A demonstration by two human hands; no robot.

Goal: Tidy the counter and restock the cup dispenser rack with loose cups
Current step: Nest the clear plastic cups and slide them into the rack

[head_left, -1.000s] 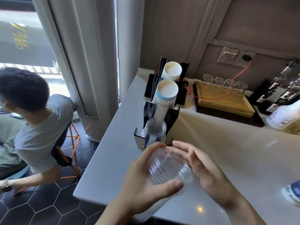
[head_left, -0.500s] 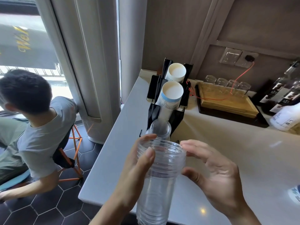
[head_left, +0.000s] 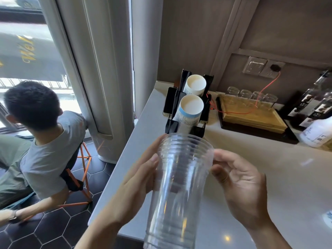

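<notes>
The pale desk (head_left: pixel 280 177) runs away from the person toward a brown wall, and beyond its left edge someone in a grey shirt (head_left: pixel 45 146) sits on an orange-legged stool, facing the window. Ahead of the fingers, well apart from them, stands the black cup dispenser rack (head_left: pixel 185 114), with two sleeves of white paper cups (head_left: pixel 191 108) lying in its upper channels, mouths toward us. To the right of the rack, a wooden tray (head_left: pixel 251 117) carries a row of glass tumblers (head_left: pixel 251 95), and a red cable trails across it from the wall socket.

Between the two hands is the stack of clear plastic cups (head_left: pixel 179 187), nested, rims up and tipped toward the rack. The left hand (head_left: pixel 136 186) wraps the side of the stack, thumb and fingers closed on it just under the rims. The right hand (head_left: pixel 240 184) is spread wide beside it, fingertips (head_left: pixel 218 153) at the top rim; I cannot tell whether they actually touch.

The risk, as I read it, is that one-handed grip on slick, thin plastic: squeeze too hard and the walls buckle; too lightly and the lower cups slide out onto the desk or off its near edge. The stack also hides the rack's lowest channel, so feeding it in blind could catch a rim on the black frame or nudge the paper sleeves.
</notes>
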